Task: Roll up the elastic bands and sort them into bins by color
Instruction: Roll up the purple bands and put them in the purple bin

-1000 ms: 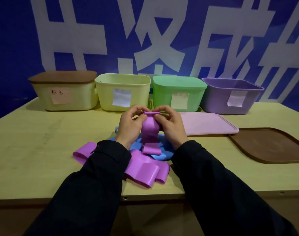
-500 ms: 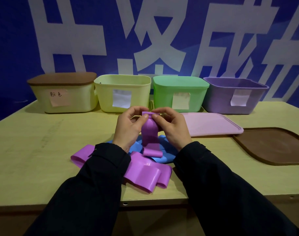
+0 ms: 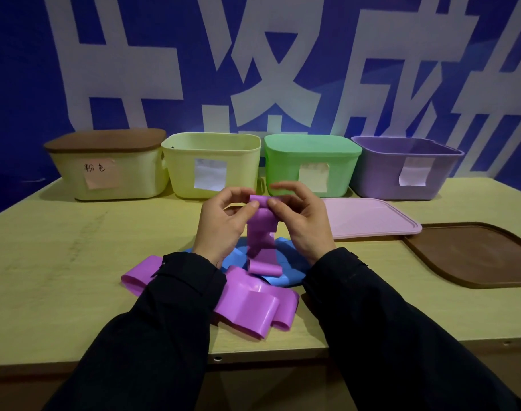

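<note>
My left hand [image 3: 223,221] and my right hand [image 3: 300,218] pinch the top end of a purple elastic band [image 3: 260,232] above the table's middle. The band's top is curled into a small roll between my fingertips, and its tail hangs down with a curled end. Under it lies a blue band [image 3: 288,268] and more purple bands [image 3: 247,304] near the front edge. Four bins stand in a row at the back: a cream bin with a brown lid [image 3: 111,167], an open yellow bin [image 3: 211,164], a green lidded bin [image 3: 312,164] and an open purple bin [image 3: 407,167].
A pink lid [image 3: 368,218] lies flat on the table right of my hands. A brown lid [image 3: 475,253] lies beyond it at the far right. Each bin bears a paper label. A blue wall with white characters rises behind the bins.
The hands stay in the same place while the fingers shift on the top of the purple band; the hanging tail looks slightly shorter.
</note>
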Available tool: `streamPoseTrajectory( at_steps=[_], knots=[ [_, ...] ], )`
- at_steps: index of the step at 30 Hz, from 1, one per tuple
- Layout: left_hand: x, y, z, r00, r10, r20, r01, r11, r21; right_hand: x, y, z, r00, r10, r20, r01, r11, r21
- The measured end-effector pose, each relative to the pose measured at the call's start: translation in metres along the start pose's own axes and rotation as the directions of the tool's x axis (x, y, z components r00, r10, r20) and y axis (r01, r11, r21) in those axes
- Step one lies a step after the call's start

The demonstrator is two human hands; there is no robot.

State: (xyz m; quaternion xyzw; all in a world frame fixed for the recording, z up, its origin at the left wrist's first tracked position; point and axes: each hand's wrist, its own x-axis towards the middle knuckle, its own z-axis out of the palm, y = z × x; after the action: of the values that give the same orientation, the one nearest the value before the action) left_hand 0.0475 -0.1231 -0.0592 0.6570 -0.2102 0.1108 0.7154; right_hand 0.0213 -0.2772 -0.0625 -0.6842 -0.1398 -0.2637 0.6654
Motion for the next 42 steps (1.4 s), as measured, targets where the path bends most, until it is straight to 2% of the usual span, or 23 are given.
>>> streamPoseTrajectory(
  at_steps=[3,6,9,18,24,26,30,33,35,36,38,40,42],
  knots=[
    [0.000,0.002,-0.001,0.999,0.030,0.019,-0.030,0.999,0.019,0.000,0.000,-0.001,0.999,0.042,-0.011,-0.042,0.998,0.042],
    [0.001,0.003,-0.003,0.999,0.044,0.025,-0.044,0.999,0.006,0.001,0.001,-0.001,0.997,0.071,0.034,-0.069,0.996,-0.060],
    [0.001,0.003,-0.004,0.999,0.029,0.016,-0.029,1.000,-0.001,0.000,0.001,0.000,0.993,0.104,0.053,-0.102,0.994,-0.037],
    [0.000,0.003,-0.001,1.000,0.012,0.010,-0.012,1.000,-0.019,0.001,0.001,-0.001,1.000,0.009,0.011,-0.008,0.995,-0.095],
    [0.000,0.003,-0.004,0.998,0.031,0.053,-0.031,0.999,-0.014,0.001,0.003,-0.001,0.997,0.053,0.056,-0.048,0.996,-0.079],
    [0.000,0.003,-0.002,0.998,0.049,0.045,-0.050,0.999,0.015,0.001,0.003,0.000,0.999,0.024,0.035,-0.021,0.994,-0.105],
    [-0.003,0.003,0.001,0.988,0.128,-0.084,-0.119,0.987,0.110,0.005,-0.005,0.001,0.988,-0.129,-0.090,0.105,0.966,-0.238],
    [-0.002,0.005,0.002,0.998,0.000,-0.068,0.002,0.999,0.040,0.003,-0.012,0.010,0.943,-0.331,-0.047,0.285,0.870,-0.402],
    [-0.001,0.009,0.004,0.994,-0.104,-0.038,0.097,0.985,-0.143,-0.002,-0.012,0.017,0.919,-0.395,0.007,0.347,0.799,-0.490],
    [0.000,0.011,0.003,0.991,-0.133,-0.023,0.125,0.965,-0.230,-0.006,-0.012,0.021,0.912,-0.409,0.039,0.365,0.764,-0.532],
    [0.002,0.011,0.001,0.990,-0.137,0.012,0.135,0.945,-0.298,-0.008,-0.014,0.022,0.902,-0.419,0.107,0.404,0.728,-0.554],
    [0.002,0.008,-0.003,0.994,-0.100,0.034,0.106,0.963,-0.249,-0.003,-0.019,0.015,0.905,-0.408,0.118,0.404,0.742,-0.535],
    [0.002,0.008,-0.005,0.996,-0.039,0.081,0.050,0.990,-0.135,0.010,-0.025,0.009,0.941,-0.316,0.119,0.332,0.806,-0.490]
  ],
)
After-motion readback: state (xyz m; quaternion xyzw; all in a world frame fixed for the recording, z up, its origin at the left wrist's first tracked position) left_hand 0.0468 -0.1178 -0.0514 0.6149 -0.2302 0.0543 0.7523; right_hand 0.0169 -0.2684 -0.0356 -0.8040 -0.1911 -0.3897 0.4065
